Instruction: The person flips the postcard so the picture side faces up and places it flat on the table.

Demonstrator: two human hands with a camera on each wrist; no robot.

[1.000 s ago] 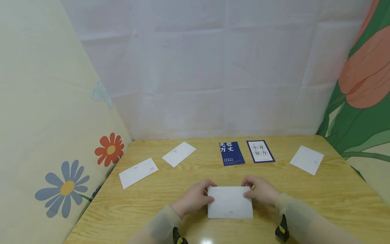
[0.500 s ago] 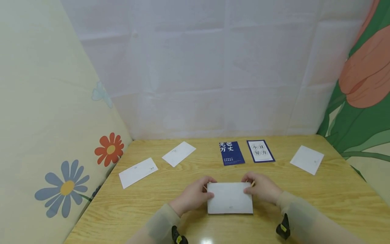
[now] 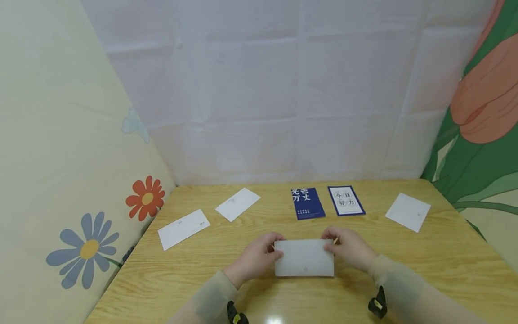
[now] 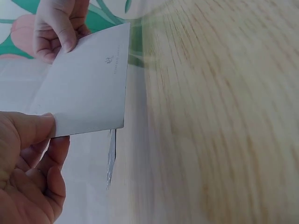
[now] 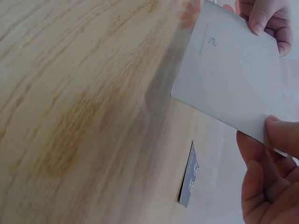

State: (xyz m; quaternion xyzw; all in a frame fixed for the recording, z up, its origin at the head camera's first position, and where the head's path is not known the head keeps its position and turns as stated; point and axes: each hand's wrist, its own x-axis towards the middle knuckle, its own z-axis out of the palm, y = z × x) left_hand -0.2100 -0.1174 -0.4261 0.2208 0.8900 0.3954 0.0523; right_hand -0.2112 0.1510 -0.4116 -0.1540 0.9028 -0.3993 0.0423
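Both hands hold one white postcard [image 3: 304, 258] by its left and right sides, raised off the table and tilted. A small grey print shows near its near edge. My left hand [image 3: 259, 255] pinches the left side, thumb on top and fingers beneath, as the left wrist view shows at the left hand [image 4: 30, 163]. On the opposite side my right hand [image 3: 351, 247] pinches in the same manner; in the right wrist view the right hand [image 5: 271, 168] has its thumb over the postcard [image 5: 229, 70]. The postcard's underside is hidden.
Two white cards [image 3: 184, 229] [image 3: 238, 204] lie on the wooden table [image 3: 162, 288] at the left. Behind the hands lie a blue card [image 3: 308, 204] and a blue-bordered white card [image 3: 346, 201]. Another white card [image 3: 408, 212] lies at right. A pale cloth [image 3: 299, 112] hangs behind.
Both hands have lifted the postcard slightly away from me. Its near edge has risen off the table and its face looks narrower now. The cards on the table have not moved.
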